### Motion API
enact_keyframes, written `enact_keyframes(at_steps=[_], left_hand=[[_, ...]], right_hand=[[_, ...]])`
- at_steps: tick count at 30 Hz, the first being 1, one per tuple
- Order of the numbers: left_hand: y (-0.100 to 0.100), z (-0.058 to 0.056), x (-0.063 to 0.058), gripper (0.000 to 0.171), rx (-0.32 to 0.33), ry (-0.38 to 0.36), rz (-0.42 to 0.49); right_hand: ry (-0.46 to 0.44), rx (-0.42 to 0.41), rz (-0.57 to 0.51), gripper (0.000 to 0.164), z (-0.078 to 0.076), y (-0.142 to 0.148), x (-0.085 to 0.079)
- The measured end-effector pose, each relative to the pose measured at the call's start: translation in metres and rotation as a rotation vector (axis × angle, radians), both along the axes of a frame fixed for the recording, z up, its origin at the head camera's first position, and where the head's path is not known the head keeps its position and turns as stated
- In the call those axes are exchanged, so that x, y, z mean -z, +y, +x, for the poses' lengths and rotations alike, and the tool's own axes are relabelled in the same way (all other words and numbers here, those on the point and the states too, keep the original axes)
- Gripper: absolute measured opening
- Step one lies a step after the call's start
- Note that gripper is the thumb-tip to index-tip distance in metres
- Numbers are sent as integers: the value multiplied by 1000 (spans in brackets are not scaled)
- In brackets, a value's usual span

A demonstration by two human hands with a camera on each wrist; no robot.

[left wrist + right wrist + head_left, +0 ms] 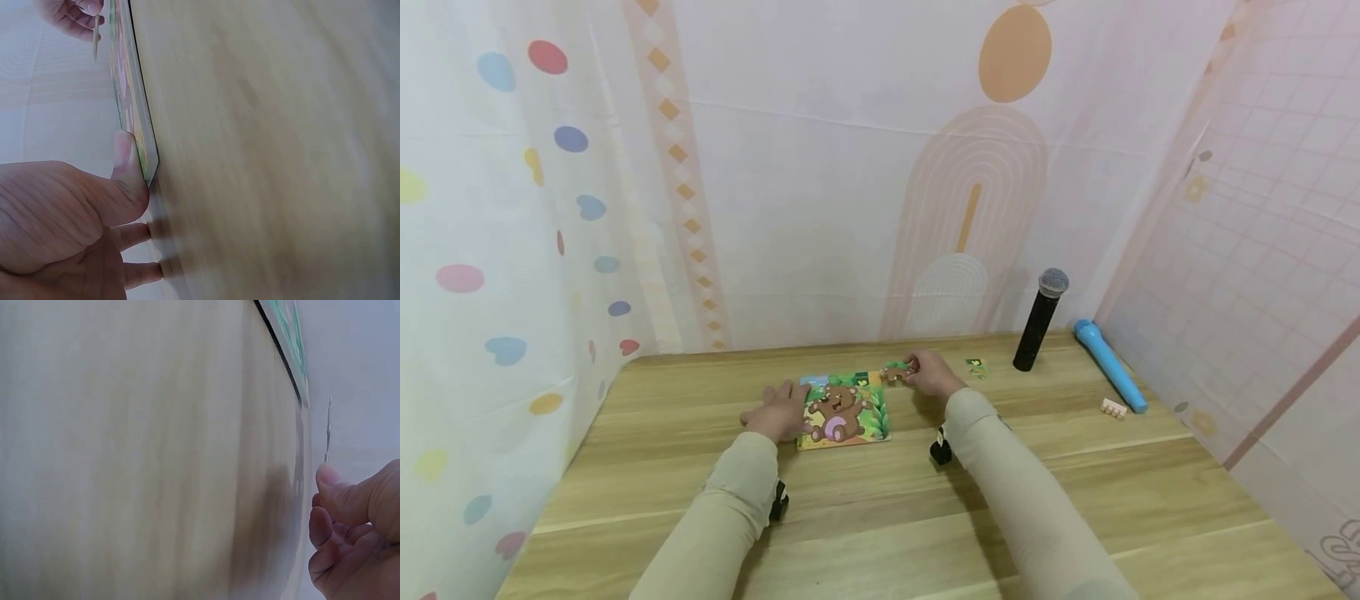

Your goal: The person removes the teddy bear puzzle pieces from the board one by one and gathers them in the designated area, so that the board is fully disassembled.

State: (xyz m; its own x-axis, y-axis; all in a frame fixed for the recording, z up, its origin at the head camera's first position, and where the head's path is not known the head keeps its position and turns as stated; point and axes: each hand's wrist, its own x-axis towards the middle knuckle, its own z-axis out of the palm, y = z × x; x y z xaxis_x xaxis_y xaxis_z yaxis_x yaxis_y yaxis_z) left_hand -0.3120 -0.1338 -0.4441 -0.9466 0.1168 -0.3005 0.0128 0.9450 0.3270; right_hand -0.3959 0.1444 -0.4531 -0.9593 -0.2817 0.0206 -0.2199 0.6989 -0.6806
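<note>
A flat jigsaw puzzle board with a brown bear picture lies on the wooden table. My left hand is at its left edge; in the left wrist view the thumb rests on the board's corner while other fingertips touch the table. Beyond the board's upper right side, my right hand pinches a brown and green puzzle piece. That thin piece appears edge-on in the right wrist view, raised off the table between thumb and fingers. A small green and yellow puzzle piece lies right of this hand.
A black microphone with a silver head stands at the back right. Beside it lie a blue toy microphone and a small pale pink block. Patterned curtains hang behind the table and along its sides.
</note>
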Motion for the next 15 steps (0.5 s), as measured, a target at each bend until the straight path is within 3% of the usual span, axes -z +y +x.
enact_keyframes(at_steps=[10, 15], left_hand=[[2, 4, -6, 79, -1, -6, -3], [2, 4, -6, 78, 1, -7, 0]], right_hand=[[-39, 65, 32, 33, -6, 25, 1], [-13, 62, 72, 31, -5, 36, -1]])
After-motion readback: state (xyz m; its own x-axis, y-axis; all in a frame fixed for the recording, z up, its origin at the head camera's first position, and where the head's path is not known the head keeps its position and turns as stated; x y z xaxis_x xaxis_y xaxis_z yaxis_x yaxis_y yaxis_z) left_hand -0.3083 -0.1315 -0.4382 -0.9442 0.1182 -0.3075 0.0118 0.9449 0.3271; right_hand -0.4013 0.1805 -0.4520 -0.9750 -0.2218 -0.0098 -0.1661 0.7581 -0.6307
